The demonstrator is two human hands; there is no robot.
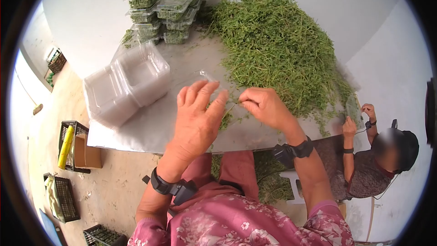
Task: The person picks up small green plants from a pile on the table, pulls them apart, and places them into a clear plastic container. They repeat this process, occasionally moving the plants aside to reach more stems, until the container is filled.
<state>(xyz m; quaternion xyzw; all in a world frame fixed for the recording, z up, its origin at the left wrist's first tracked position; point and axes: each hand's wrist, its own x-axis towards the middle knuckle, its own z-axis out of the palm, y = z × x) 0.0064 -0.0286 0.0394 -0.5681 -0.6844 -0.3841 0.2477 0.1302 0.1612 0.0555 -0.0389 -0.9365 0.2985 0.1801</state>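
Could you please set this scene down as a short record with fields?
Work surface: metal-looking table
Left hand: open, back upward, above the table
Right hand: pinched shut beside loose sprigs; whether it grips a stem is unclear
Greens heap: large, loose, beyond the right hand
Open containers: clear plastic, nested in a stack, on the left
Filled containers: lidded, piled at the back
Co-worker: at the table's right end

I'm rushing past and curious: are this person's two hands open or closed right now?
Left hand: open, palm down above the table.
Right hand: pinched closed; whether it grips any greens cannot be told.
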